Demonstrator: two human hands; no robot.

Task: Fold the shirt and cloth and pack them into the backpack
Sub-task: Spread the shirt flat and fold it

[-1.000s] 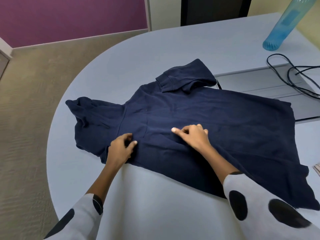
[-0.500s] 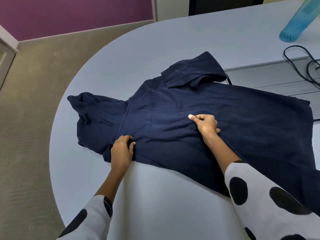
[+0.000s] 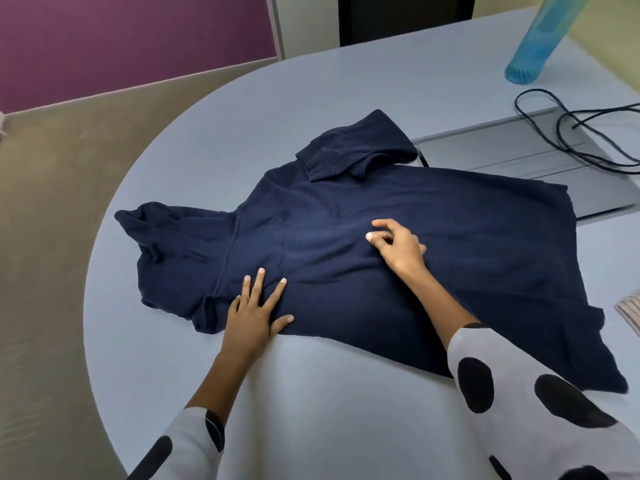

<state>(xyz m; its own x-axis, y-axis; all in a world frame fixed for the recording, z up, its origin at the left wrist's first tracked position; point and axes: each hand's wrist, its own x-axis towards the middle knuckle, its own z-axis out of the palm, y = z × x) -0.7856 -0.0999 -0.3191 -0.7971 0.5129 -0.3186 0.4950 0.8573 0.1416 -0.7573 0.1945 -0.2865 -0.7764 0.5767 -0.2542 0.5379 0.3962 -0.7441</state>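
Shirt (image 3: 433, 258) hem runs under right sleeve (image 3: 526, 410), hidden.

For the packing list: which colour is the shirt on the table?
Dark navy blue, plain; the shirt shows in the head view.

1. A pale blue-grey round-ended table (image 3: 194, 341) fills the frame beneath the hands.
2. Beige carpet (image 3: 52, 220) lies to their left.
3. Beyond them stand a purple wall (image 3: 131, 36) and a dark doorway (image 3: 405, 15).

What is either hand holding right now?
Nothing is held. The left hand lies flat on the shirt near its sleeve; the right hand rests loosely at mid-body.
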